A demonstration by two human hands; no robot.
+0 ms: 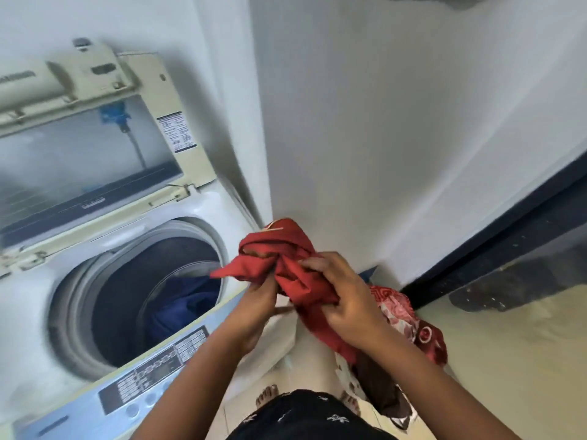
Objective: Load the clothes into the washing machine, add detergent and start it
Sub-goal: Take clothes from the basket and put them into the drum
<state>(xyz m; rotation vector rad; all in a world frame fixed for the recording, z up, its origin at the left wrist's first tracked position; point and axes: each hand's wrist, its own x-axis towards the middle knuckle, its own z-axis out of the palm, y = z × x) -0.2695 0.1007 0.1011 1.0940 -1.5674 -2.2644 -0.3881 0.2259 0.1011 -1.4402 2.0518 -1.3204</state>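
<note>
Both hands hold one bunched plain red cloth garment (286,265) in the air, just right of the open drum and above the floor. Left hand (257,300) grips it from below, fingers curled into the folds; right hand (343,300) is clamped over the top, thumb and fingers pinching a fold.

Handling, judged: soft, limp, light woven fabric; no stiffness, not fragile, not slippery. It will drape and trail, so it is best gathered at the bunched middle, as now, with loose ends tucked in so that none catches the drum rim.

Containers:
- White top-loading washing machine (41,300), lid with clear window (79,160) raised upright against the wall. Round drum opening (143,300) holds dark blue fabric (184,303) low on the right; the rest of the drum looks dark, contents not discernible.
- Control panel (152,369) runs along the front edge, untouched.
- A red-and-white patterned cloth (409,315) hangs or lies heaped below the right hand; whether it sits in a basket cannot be told.

No detergent in view.
</note>
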